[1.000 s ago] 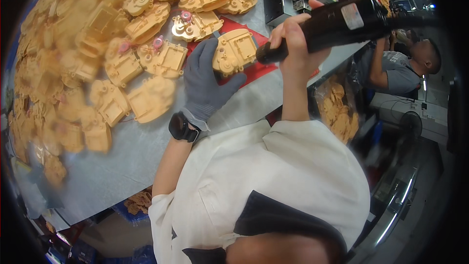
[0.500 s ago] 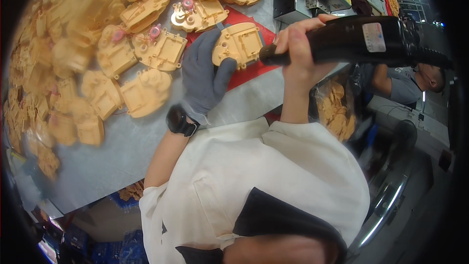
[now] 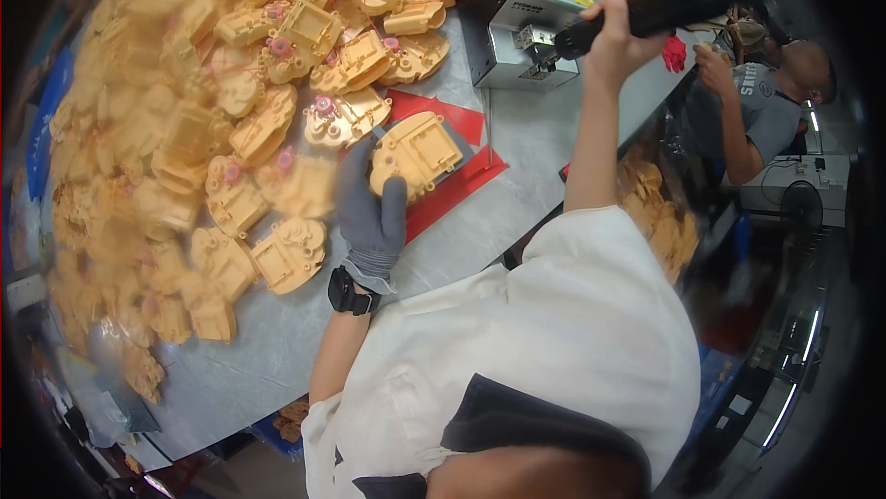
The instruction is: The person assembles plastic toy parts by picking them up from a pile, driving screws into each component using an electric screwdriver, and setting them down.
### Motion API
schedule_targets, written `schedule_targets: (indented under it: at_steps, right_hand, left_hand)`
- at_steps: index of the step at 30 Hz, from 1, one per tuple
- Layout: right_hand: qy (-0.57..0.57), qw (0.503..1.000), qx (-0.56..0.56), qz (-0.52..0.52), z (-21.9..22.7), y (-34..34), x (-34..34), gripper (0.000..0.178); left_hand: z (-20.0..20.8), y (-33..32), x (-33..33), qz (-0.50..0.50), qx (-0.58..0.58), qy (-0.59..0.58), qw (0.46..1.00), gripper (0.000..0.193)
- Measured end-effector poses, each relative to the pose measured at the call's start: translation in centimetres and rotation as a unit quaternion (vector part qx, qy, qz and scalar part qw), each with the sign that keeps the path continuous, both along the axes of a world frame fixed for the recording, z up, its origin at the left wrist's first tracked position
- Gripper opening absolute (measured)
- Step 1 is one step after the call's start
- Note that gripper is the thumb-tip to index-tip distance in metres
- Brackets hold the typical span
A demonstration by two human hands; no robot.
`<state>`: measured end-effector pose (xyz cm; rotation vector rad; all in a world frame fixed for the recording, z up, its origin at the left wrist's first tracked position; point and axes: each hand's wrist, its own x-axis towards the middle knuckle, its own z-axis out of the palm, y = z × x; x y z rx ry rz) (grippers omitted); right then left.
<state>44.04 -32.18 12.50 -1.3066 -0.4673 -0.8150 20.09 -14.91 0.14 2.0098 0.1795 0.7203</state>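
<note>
My left hand (image 3: 365,213), in a grey glove, grips a yellow plastic housing (image 3: 420,156) with thumb and fingers over a red sheet (image 3: 441,210) on the table. The housing's open, ribbed side faces up. My bare right hand (image 3: 616,45) is wrapped round a black electric screwdriver (image 3: 660,14), raised at the upper right. Its nose points left, next to a small metal block (image 3: 537,37) on the front of a grey machine that looks like a screw feeder (image 3: 519,63). The bit at the tip is too blurred to make out.
A large heap of yellow housings (image 3: 175,185), several with pink round parts, covers the table's left and far side. A bag of yellow parts (image 3: 660,222) lies beyond the near table edge at right. Another person (image 3: 771,116) works at the right, near a red object (image 3: 675,53).
My right hand has lifted the screwdriver off the housing and moved it up and away to the metal block on the machine. My left hand still holds the housing. The whole view has shifted.
</note>
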Motion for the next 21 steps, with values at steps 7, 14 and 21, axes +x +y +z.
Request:
schedule_targets:
  at_steps: [7, 14, 21]
  right_hand:
    - [0.152, 0.976, -0.068, 0.14, -0.7, 0.0, -5.0, 0.039]
    - [0.098, 0.915, -0.033, 0.389, -0.4, 4.6, -15.6, 0.056]
    - [0.037, 0.92, -0.176, 0.349, -1.9, 6.9, -16.1, 0.052]
  left_hand:
    - [-0.3, 0.4, 0.2, 0.012, -0.037, -0.022, 0.999, 0.048]
    - [-0.2, 0.6, 0.2, -0.008, -0.079, -0.052, 0.996, 0.051]
    - [0.0, 0.7, -0.9, 0.003, -0.211, -0.003, 0.978, 0.06]
